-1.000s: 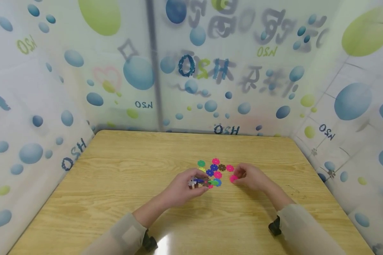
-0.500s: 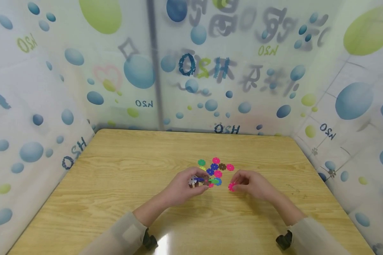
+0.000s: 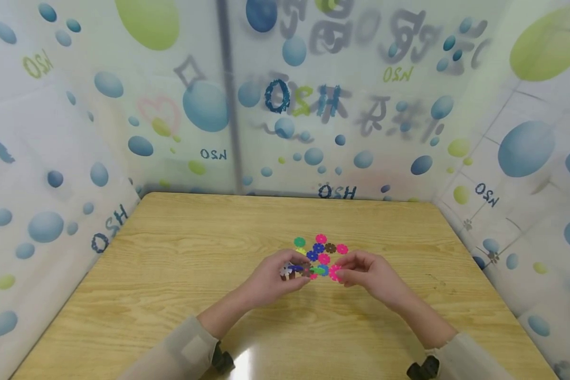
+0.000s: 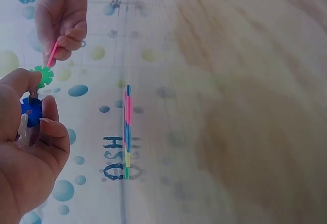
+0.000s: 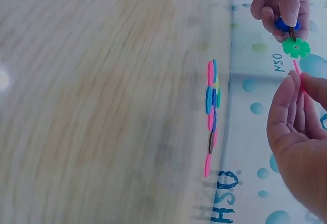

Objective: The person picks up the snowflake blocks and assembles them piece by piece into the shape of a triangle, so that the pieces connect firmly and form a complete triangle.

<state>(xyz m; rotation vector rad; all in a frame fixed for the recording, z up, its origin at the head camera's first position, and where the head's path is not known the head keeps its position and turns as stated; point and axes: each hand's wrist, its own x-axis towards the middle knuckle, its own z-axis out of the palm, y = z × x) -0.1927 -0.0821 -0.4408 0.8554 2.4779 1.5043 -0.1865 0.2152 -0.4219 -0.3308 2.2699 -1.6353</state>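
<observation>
My left hand (image 3: 272, 279) holds a short chain of interlocked snowflake discs above the table. A white disc (image 4: 23, 132) sits near the palm, then comes a blue disc (image 4: 33, 113), a brown disc (image 5: 292, 33) and, at the outer end, a green disc (image 5: 296, 47). Thumb and fingers of my right hand (image 3: 372, 274) pinch a pink snowflake disc (image 3: 334, 273) by its edge. In the right wrist view the pink disc's edge is right at the green disc's lower rim, with the two discs at an angle to each other. Fingers partly cover the chain.
Behind the hands several loose discs lie on the wooden table (image 3: 195, 237), among them a green disc (image 3: 300, 241), a brown disc (image 3: 330, 248) and a pink disc (image 3: 342, 248). Patterned curtains (image 3: 285, 158) enclose the table at the back and sides.
My right hand has drawn the pink disc toward me from beside the loose discs, then left to the chain's green end. The left hand has stayed in place.
</observation>
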